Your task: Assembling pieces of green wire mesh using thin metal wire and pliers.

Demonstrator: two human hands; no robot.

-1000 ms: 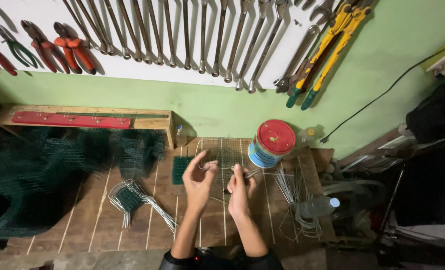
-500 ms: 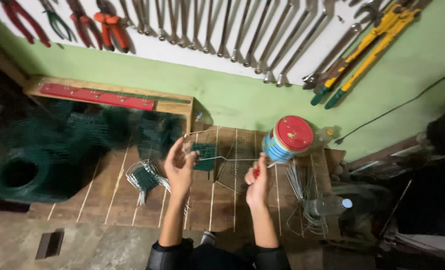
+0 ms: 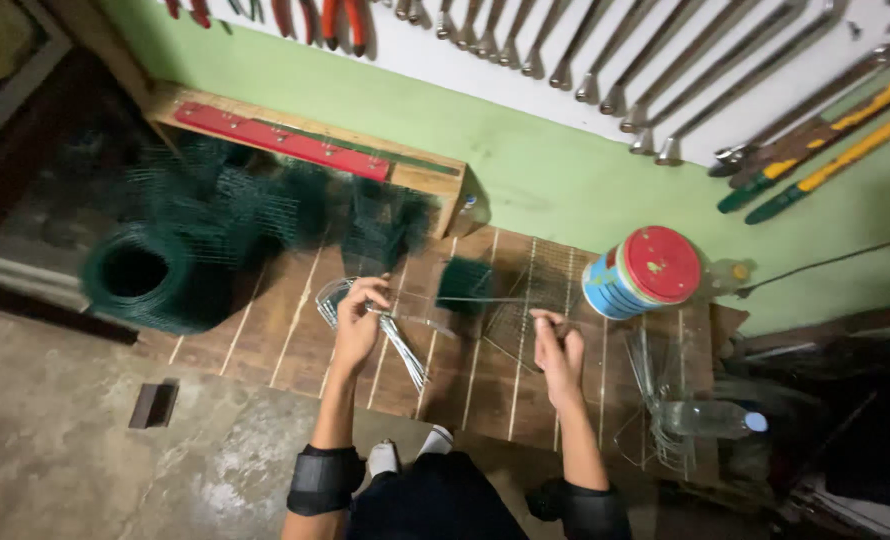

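A roll of green mesh (image 3: 150,275) lies well left of the left hand (image 3: 357,322), whose grip closes on a thin wire (image 3: 435,300). The wire runs across to the right hand (image 3: 558,350), also pinching it. A red-lidded can (image 3: 642,272) stands beyond on the wooden counter (image 3: 285,340).

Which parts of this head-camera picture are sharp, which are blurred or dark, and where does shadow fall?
Head view: the left hand, right hand and red-lidded tin read fairly clearly; the green mesh roll is smeared; the right edge sinks into darkness; the tin casts a shadow on the green wall; hanging tools lean sideways.
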